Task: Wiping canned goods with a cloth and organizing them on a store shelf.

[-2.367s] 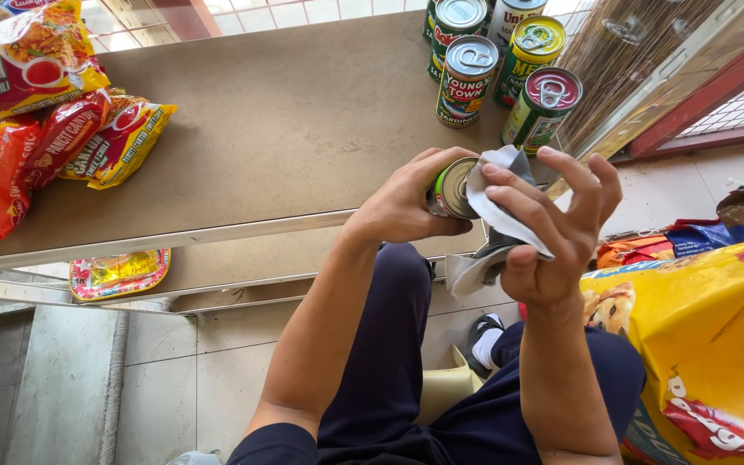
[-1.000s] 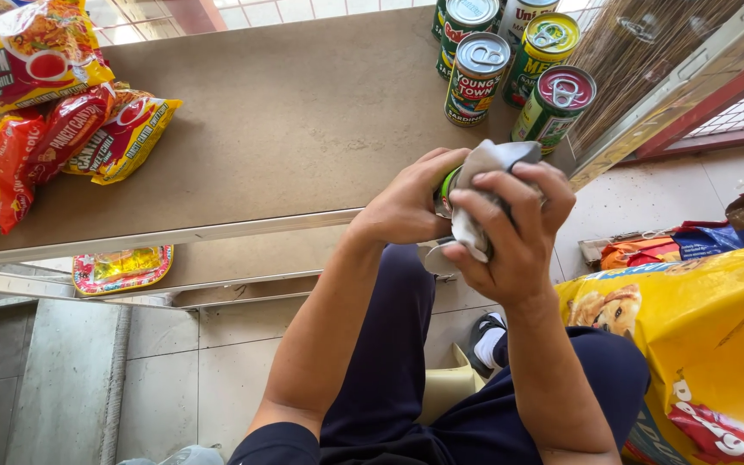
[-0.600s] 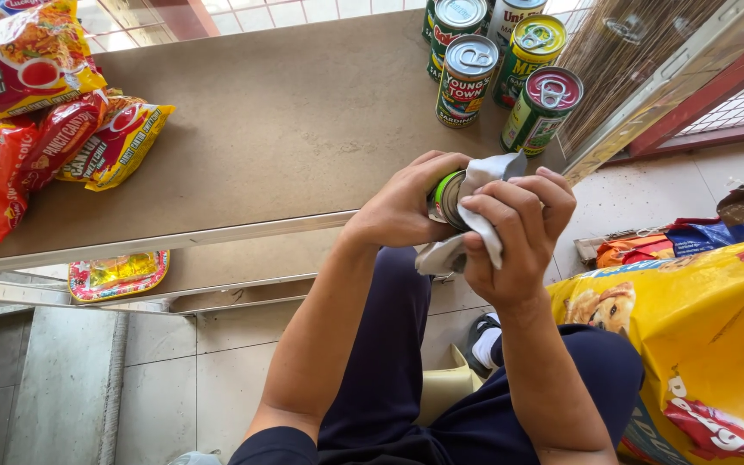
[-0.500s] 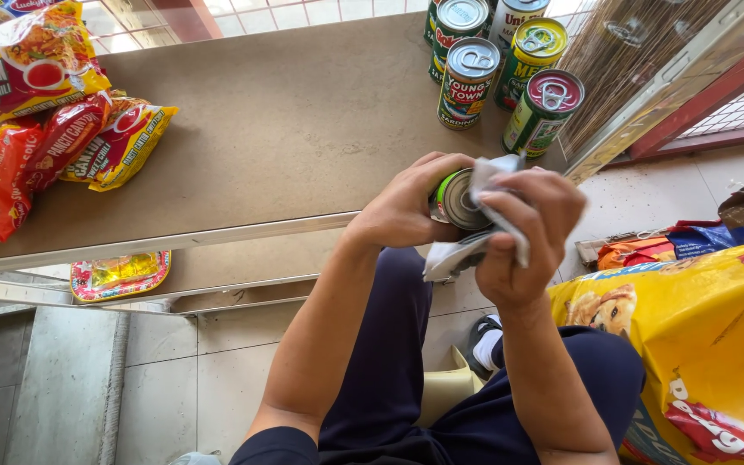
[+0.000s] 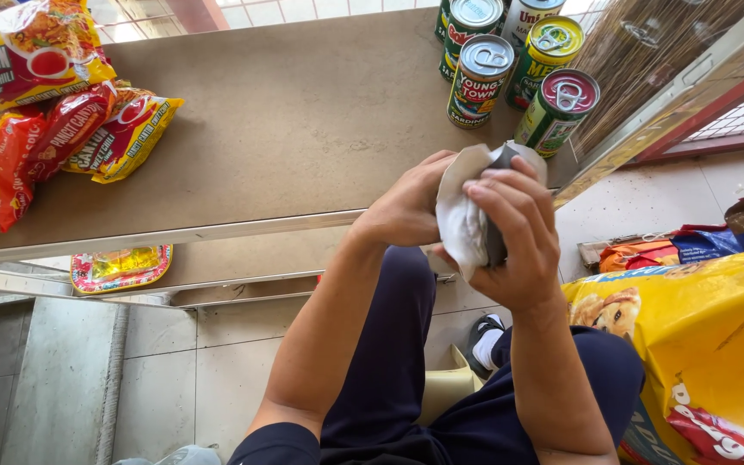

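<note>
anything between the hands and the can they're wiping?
Only the white cloth. The right hand presses it over the can, which is almost wholly covered; the left hand grips from the other side. Nothing else visible intervenes; the cans on the shelf stand apart.

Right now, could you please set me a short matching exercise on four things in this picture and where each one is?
Things:
1. white cloth
2. noodle packets
3. tins
4. yellow sack

Places:
a. far right end of the shelf
b. floor, right of the knees
c. left end of the shelf
d. between the left hand and right hand

Pairs: 1-d, 2-c, 3-a, 4-b
</note>
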